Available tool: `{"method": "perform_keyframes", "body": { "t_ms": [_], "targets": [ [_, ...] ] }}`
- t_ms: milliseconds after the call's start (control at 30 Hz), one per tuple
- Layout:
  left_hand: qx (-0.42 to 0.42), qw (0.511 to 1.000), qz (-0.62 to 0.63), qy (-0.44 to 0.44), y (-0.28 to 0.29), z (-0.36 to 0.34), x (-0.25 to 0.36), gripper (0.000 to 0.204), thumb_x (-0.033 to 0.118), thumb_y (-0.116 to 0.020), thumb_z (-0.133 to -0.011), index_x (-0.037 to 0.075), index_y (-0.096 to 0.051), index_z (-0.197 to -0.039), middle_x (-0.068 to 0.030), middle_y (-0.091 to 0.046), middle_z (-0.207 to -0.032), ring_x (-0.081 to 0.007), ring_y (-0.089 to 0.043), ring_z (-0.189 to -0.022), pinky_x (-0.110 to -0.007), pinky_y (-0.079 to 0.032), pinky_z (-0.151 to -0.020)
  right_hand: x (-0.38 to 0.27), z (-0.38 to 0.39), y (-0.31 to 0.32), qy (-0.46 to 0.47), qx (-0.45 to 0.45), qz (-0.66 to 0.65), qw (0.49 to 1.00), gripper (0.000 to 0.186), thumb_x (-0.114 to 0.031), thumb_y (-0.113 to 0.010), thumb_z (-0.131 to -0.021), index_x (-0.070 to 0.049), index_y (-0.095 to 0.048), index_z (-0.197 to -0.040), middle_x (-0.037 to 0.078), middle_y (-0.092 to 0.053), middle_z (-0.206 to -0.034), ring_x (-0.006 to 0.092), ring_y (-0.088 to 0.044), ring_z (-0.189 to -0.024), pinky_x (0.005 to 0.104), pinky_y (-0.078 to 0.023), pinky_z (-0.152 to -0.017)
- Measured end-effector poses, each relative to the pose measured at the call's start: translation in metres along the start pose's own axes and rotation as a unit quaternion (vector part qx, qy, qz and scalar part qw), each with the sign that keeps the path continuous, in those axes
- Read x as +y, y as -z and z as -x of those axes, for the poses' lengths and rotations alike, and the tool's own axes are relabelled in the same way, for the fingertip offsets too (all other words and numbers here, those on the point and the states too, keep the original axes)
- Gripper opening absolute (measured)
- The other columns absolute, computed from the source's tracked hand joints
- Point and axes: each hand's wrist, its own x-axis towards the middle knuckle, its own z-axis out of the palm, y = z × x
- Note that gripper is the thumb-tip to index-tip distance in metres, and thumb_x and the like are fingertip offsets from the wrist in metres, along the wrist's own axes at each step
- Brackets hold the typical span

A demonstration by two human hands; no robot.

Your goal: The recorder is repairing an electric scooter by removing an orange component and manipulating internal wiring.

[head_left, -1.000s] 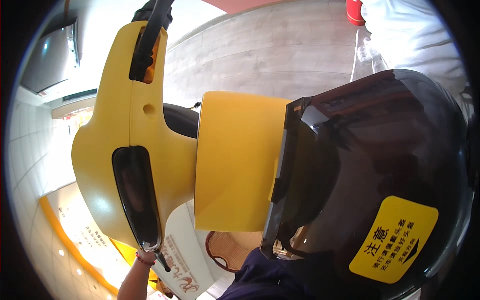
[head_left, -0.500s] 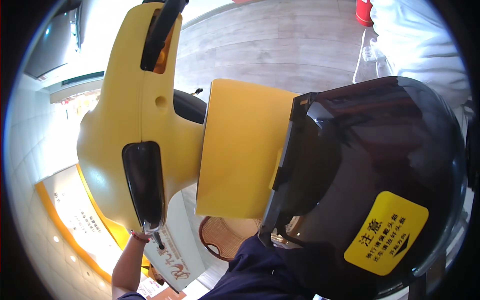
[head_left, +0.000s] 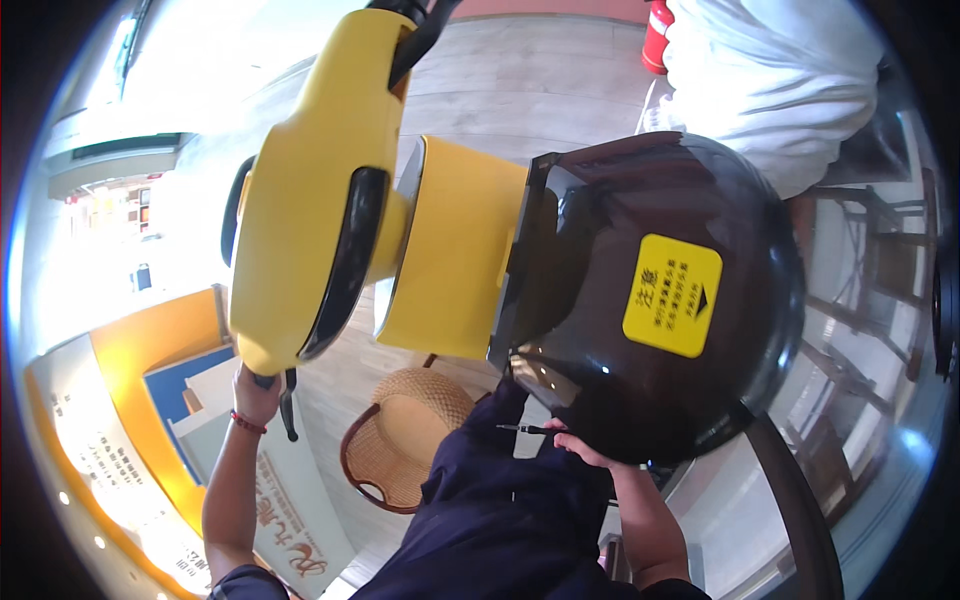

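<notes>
A yellow scooter front (head_left: 300, 230) with black trim stands upper left. My left hand (head_left: 258, 395) is closed round a handlebar grip at its lower end, beside a black brake lever (head_left: 290, 410). Right of that front are a yellow panel (head_left: 450, 250) and a big glossy dark cover (head_left: 600, 390) with a yellow label (head_left: 672, 295). My right hand (head_left: 580, 445), beneath the dark cover's lower edge, is closed on a slim dark rod (head_left: 525, 429), partly hidden by my fingers.
A woven chair (head_left: 420, 420) with a curved wooden rim is below. A red fire extinguisher (head_left: 656, 40) and white draped fabric (head_left: 760, 70) lie at top right. A signboard (head_left: 300, 530) and orange panel (head_left: 140, 370) are at left, wooden frames (head_left: 860, 300) at right.
The scooter looks smaller, and the view has shifted, showing more of the chair and right side. My right hand has come into view; my left hand is higher and further left.
</notes>
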Motion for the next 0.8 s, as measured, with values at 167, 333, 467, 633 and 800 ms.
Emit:
{"method": "perform_keyframes", "body": {
  "t_ms": [167,333,467,633,800],
  "targets": [
    [0.007,0.999,0.035,-0.001,-0.002,-0.008,0.018,0.029,0.005,-0.061,-0.072,0.001,-0.055,-0.1,-0.0188,-0.063,-0.081,-0.035,-0.063,-0.075,-0.037,-0.049,-0.064,-0.072,0.066,0.011,0.036,-0.049,0.088,0.994,0.025,-0.002,-0.061,-0.083,-0.004,-0.061,-0.108,0.007,-0.065,-0.094,0.0125,-0.061,-0.086,0.0257,-0.047,-0.08],
    [0.01,1.0,-0.006,-0.019,-0.001,-0.001,0.008,0.029,0.008,-0.062,-0.072,0.0,-0.053,-0.098,-0.0206,-0.061,-0.077,-0.0361,-0.061,-0.069,-0.041,-0.048,-0.06,-0.11,0.154,0.019,0.164,0.065,-0.024,0.984,0.03,-0.012,-0.07,-0.078,0.004,-0.06,-0.101,0.014,-0.065,-0.093,0.0196,-0.063,-0.083,0.0285,-0.05,-0.075],
    [-0.026,0.999,0.038,0.002,-0.001,-0.008,0.019,0.032,0.01,-0.063,-0.072,-0.002,-0.051,-0.099,-0.0211,-0.06,-0.074,-0.0377,-0.06,-0.068,-0.041,-0.047,-0.059,-0.121,0.183,0.043,0.465,0.329,-0.124,0.812,0.03,-0.015,-0.058,-0.087,-0.004,-0.049,-0.114,0.003,-0.053,-0.08,0.0136,-0.047,-0.069,0.0349,-0.039,-0.071],
    [-0.061,0.997,0.035,0.036,0.003,-0.012,0.014,0.027,0.008,-0.061,-0.07,-0.003,-0.055,-0.093,-0.0162,-0.061,-0.07,-0.028,-0.06,-0.062,-0.036,-0.046,-0.057,-0.17,0.147,0.108,0.449,0.517,-0.119,0.719,0.041,-0.013,-0.053,-0.089,-0.001,-0.042,-0.126,-0.001,-0.047,-0.084,0.009,-0.044,-0.076,0.0294,-0.038,-0.078],
    [-0.152,0.967,0.088,0.185,0.008,-0.02,0.018,0.013,0.004,-0.06,-0.068,-0.002,-0.062,-0.08,-0.0069,-0.062,-0.065,-0.0144,-0.058,-0.06,-0.03,-0.046,-0.056,-0.198,0.097,0.167,0.399,0.534,-0.059,0.743,0.048,-0.014,-0.057,-0.087,-0.001,-0.04,-0.129,-0.002,-0.045,-0.083,0.0089,-0.043,-0.076,0.0237,-0.038,-0.078]
  ]
}}
